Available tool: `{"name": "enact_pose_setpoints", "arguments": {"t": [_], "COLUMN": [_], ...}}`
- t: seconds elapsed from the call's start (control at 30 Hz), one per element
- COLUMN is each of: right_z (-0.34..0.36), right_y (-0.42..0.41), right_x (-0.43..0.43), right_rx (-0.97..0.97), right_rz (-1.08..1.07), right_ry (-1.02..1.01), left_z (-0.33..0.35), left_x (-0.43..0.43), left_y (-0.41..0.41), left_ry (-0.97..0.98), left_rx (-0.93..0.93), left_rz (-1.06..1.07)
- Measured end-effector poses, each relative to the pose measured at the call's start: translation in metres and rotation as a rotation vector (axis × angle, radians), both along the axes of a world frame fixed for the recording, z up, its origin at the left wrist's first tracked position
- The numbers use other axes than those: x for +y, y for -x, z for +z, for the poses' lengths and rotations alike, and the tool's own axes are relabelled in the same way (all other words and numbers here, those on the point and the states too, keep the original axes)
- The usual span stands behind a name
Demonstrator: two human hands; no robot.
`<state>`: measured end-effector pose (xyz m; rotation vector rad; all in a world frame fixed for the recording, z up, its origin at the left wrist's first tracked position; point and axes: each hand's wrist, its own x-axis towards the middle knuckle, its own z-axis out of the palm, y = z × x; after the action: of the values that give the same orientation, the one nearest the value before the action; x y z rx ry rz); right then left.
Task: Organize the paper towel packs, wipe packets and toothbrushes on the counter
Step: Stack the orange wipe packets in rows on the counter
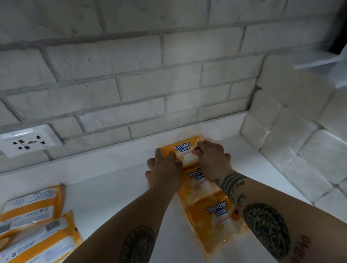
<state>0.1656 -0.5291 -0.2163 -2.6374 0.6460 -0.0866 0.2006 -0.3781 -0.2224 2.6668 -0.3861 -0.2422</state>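
White counter [109,181]: at centre frame, left hand [163,168] and right hand [212,159] seemingly pinch the far packet [188,149] by its sides, aligning the row; next probably fetches from the lower-left pile [28,221].

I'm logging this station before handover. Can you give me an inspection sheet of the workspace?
Surface: plain white counter, dimly lit.
Job's things: three orange plastic Tender Love packs lie in a row running out from the wall: far pack, middle pack, near pack. A loose pile of orange packs, printed backs up, sits at the left edge. No toothbrushes seen.
Clutter: nothing seen.
Hands: left hand and right hand grip the far pack by its two sides.
Cables: nothing seen.
Surroundings: white brick-pattern wall behind and to the right; white wall socket, nothing plugged in.
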Motion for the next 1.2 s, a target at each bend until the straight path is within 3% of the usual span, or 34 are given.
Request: {"name": "enact_pose_setpoints", "arguments": {"t": [0.17,0.37,0.67,0.93,1.07,1.2], "right_z": [0.011,0.032,0.038,0.023,-0.002,-0.026], "right_y": [0.003,0.019,0.045,0.065,0.063,0.059], "right_x": [0.004,0.034,0.176,0.314,0.352,0.372], "right_rx": [0.109,0.010,-0.100,0.084,0.218,0.099], "right_rz": [-0.007,0.008,0.303,0.406,0.356,0.192], "right_ry": [-0.061,-0.057,-0.104,-0.249,-0.268,-0.399], "left_z": [0.006,0.026,0.027,0.022,0.005,-0.006], "left_x": [0.013,0.064,0.224,0.359,0.385,0.397], "left_y": [-0.005,0.008,0.037,0.079,0.096,0.102], "left_ry": [-0.057,-0.020,-0.197,-0.328,-0.278,-0.199], "left_rx": [0.092,0.127,-0.051,0.141,-0.003,-0.142], "left_rz": [-0.062,-0.027,0.126,0.141,0.104,0.044]}}
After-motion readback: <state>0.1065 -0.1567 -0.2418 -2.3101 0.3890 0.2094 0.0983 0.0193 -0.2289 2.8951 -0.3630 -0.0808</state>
